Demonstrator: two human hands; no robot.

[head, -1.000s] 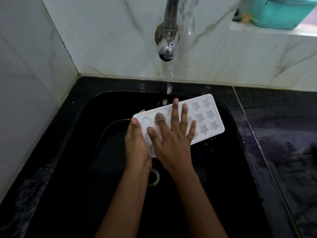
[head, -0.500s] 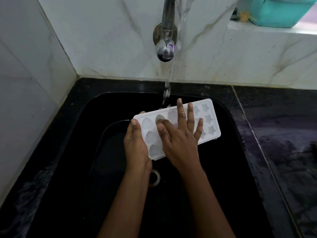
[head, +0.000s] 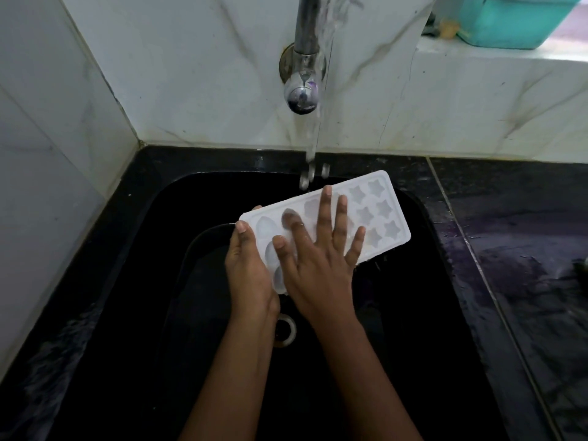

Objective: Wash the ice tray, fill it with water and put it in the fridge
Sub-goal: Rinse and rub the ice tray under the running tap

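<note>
A white ice tray (head: pixel 378 213) with star-shaped and oval cells is held tilted over the black sink (head: pixel 413 313), under the running water. My left hand (head: pixel 249 268) grips its near left end, thumb on the rim. My right hand (head: pixel 318 259) lies flat on the tray's top with fingers spread over the cells, covering the middle. Water falls from the steel tap (head: pixel 302 87) and lands at the tray's far edge.
White marble wall tiles stand behind and to the left of the sink. A wet black counter (head: pixel 525 249) runs along the right. A teal plastic tub (head: pixel 512 20) sits on the ledge at the top right. The drain (head: pixel 286 331) shows below my wrists.
My right hand slid right across the tray's cells, then back a little left, with fingers spread wider now. The tray shifted slightly under the stream; my left hand kept its grip.
</note>
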